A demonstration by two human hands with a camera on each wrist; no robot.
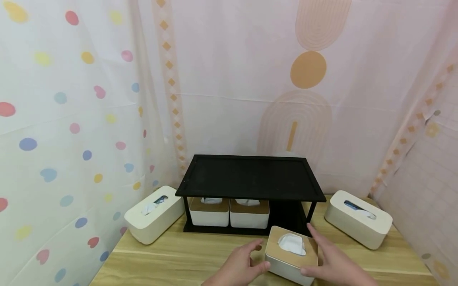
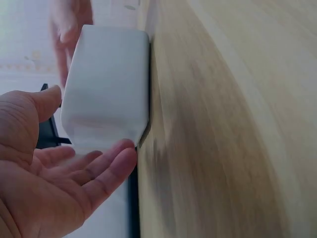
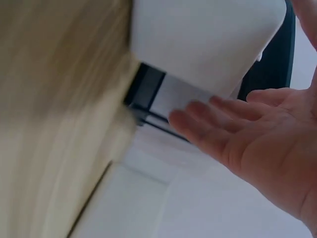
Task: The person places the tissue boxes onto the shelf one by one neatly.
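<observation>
A square white tissue box (image 1: 286,268) with a wood-coloured lid and a white tissue poking out sits on the table in front of the black shelf, turned at an angle. My left hand (image 1: 237,264) is at its left side, fingers loosely extended; in the left wrist view the fingertips (image 2: 126,158) are close to the box's lower corner, and contact is hard to tell. On the opposite side my right hand (image 1: 334,262) is spread with thumb and fingers apart. Seen from the right wrist, its fingers (image 3: 208,119) extend beside the white box wall (image 3: 203,39).
Two similar square tissue boxes, a left one (image 1: 209,218) and a right one (image 1: 249,220), stand side by side under the black shelf (image 1: 250,178). Long white tissue boxes flank the shelf, one at left (image 1: 154,222) and one at right (image 1: 358,230). Curtains (image 1: 229,99) hang behind the wooden table (image 1: 143,266).
</observation>
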